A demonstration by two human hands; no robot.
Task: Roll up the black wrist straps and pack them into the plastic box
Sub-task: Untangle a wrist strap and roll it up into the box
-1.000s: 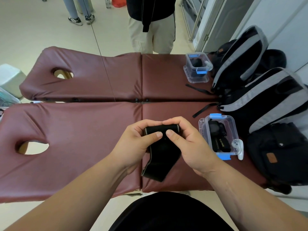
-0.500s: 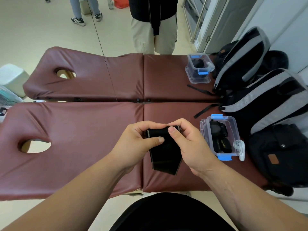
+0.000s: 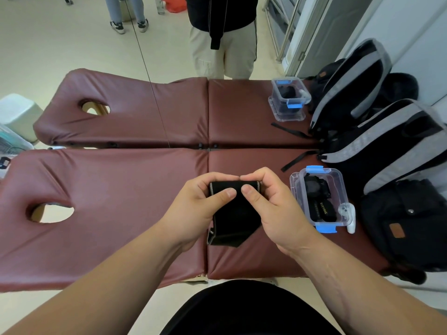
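Black wrist strap: rolled top edge pinched between thumbs and curled fingers of left hand and right hand; loose tail hangs below fingers; plastic box just right of them

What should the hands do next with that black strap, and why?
Probably keep rolling. Both hands, left hand and right hand, pinch the rolled top of the strap, but a loose tail hangs below, unrolled. The open plastic box at the right already holds black rolls, so packing likely waits until the tail is wound up.
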